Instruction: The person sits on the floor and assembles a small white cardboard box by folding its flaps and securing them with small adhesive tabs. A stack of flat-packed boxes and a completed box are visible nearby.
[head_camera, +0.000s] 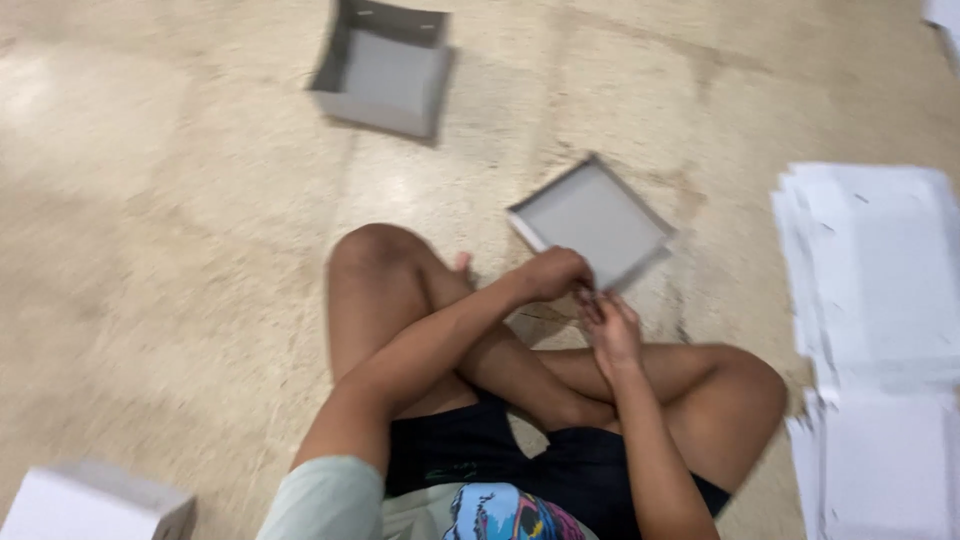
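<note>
- Seated cross-legged on a pale stone floor (180, 250), knees spread so the lap leaves working room between them; bottom of the view taken up by dark shorts, a light sleeve and a colourful print.
- Just ahead of the crossed shins, left hand (553, 275) and right hand (610, 328) brought together at one spot, touching or nearly so.
- Left hand curled shut, fingers folded around the near edge of a shallow grey cardboard tray (595, 220); right hand half closed, fingertips pressed up to the same near corner. Motion blur too heavy to tell whether the right hand truly pinches the card or only steadies it.
- Tray tilted, open face up, near edge at the grip and the rest reaching away from the hands, far corner seemingly low to the floor; held by one edge, probably to leave walls and corners free for handling.
- Right of the grip, well apart, a broad stack of flat white sheets (870, 270) spread across the floor within arm's reach.
- Behind and to the left of the grip, close by the hip, a closed white box (90, 505), partly out of frame.
- Farthest out, beyond the grip and off to the left, a deeper grey open box (385, 70) set on the floor, hollow side up, well clear of the legs.
</note>
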